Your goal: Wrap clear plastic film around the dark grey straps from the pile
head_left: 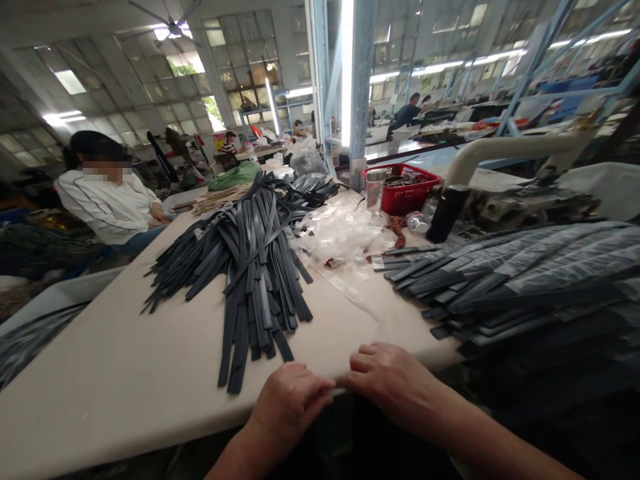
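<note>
My left hand (295, 397) is at the front edge of the beige table (165, 380), its fingers pressed together in a pinch. My right hand (390, 373) meets it from the other side, fingers curled, the tips of both hands almost touching. What they hold, if anything, is too small and hidden to name. A faint clear film shows just above my right knuckles. Beyond my left hand spreads a heap of flat black straps (255, 280), loose ends toward me. To the right lies a stack of similar straps in clear plastic sleeves (530, 273).
Crumpled clear plastic sleeves (340, 230) lie mid-table. Behind them stand a red basket (407, 190) and a lidded jar (374, 190). A sewing machine (530, 200) is at the right. A person in a white top (107, 207) sits at the left; others work farther back.
</note>
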Available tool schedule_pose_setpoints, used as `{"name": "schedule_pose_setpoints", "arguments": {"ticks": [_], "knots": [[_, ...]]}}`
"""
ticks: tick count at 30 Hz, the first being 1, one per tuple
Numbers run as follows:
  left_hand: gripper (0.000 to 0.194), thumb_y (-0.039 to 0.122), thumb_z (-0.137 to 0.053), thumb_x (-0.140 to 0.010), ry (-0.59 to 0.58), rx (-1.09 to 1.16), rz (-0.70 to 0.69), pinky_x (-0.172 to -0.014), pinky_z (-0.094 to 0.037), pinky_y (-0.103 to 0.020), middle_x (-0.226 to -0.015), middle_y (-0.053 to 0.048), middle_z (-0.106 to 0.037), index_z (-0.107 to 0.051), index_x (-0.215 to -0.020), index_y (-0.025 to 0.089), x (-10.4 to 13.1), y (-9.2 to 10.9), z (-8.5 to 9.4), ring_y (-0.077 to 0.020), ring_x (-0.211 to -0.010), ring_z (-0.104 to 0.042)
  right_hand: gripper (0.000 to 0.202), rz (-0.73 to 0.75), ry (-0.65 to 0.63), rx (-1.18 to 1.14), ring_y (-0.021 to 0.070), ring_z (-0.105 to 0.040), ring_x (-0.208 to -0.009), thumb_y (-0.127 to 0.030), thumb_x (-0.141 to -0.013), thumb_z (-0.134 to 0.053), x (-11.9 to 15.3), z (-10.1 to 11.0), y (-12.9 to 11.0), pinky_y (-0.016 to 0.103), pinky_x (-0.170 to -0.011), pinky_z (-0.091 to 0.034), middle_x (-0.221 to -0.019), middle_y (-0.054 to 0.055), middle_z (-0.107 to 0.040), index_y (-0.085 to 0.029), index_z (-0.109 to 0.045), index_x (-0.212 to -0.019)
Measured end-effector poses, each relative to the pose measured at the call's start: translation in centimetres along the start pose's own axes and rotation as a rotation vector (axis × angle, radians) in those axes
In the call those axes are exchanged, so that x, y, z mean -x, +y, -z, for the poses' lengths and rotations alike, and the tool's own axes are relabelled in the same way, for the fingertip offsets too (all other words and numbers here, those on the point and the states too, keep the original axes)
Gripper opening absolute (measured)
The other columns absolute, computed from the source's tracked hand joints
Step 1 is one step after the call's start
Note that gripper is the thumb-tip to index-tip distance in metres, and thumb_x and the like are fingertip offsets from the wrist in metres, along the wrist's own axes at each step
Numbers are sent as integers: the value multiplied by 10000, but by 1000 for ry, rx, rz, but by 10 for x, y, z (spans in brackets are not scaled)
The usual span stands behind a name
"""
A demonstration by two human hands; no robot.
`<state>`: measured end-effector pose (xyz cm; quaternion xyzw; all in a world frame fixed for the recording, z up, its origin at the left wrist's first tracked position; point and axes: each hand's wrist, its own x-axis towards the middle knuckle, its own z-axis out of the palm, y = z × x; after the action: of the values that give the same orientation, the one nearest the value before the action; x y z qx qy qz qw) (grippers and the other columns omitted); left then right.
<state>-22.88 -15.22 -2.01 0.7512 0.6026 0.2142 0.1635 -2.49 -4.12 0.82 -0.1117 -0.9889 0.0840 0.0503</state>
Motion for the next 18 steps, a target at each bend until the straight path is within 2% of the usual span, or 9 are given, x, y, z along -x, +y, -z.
{"name": "schedule_pose_setpoints", "arguments": {"ticks": [2, 4, 8, 12, 15, 18], "knots": [[157, 218, -639, -854, -57, 28, 108, -769, -526, -342, -870, -29, -772, -735, -976, 228, 5, -2, 6, -223, -798, -704, 85, 3, 0, 4, 183, -543, -735, -176, -936, -598, -2, 2, 2, 326, -627, -301, -796, 2, -629, -212, -625, -864], [175, 231, -614, -871, -136, 65, 174, -743, -488, -294, -896, -18, -773, -735, -997, 238, 8, -1, 14, -207, -817, -700, 114, 6, 2, 15, 180, -546, -725, -150, -932, -586, -5, 4, 4, 328, -619, -298, -787, 3, -630, -207, -623, -840], [169, 240, -574, -882, -350, 75, 236, -667, -413, -258, -781, 4, -749, -742, -862, 244, 8, 6, 33, -172, -728, -665, 144, 25, -30, 21, 175, -561, -697, -124, -927, -582, -13, 8, 3, 317, -604, -287, -765, 9, -648, -191, -619, -805], [217, 264, -548, -873, -443, 71, 246, -606, -356, -259, -693, 1, -713, -746, -795, 222, 4, 10, 47, -146, -624, -585, 115, 32, -91, 27, 179, -585, -694, -128, -916, -602, -21, 13, -3, 308, -593, -287, -776, 24, -674, -180, -645, -824], [250, 288, -527, -863, -529, 246, 294, -561, -347, -243, -658, 9, -696, -761, -826, 207, 5, 8, 51, -123, -563, -532, 111, 42, -109, 44, 176, -590, -687, -130, -917, -607, -25, 15, -4, 302, -586, -281, -772, 26, -678, -178, -652, -828], [256, 323, -559, -833, -619, 474, 402, -582, -393, -225, -735, -7, -733, -771, -900, 195, 7, 4, 51, -129, -613, -569, 124, 70, -94, 42, 177, -597, -695, -128, -914, -602, -26, 15, -2, 311, -588, -287, -757, 18, -670, -184, -644, -811]]}}
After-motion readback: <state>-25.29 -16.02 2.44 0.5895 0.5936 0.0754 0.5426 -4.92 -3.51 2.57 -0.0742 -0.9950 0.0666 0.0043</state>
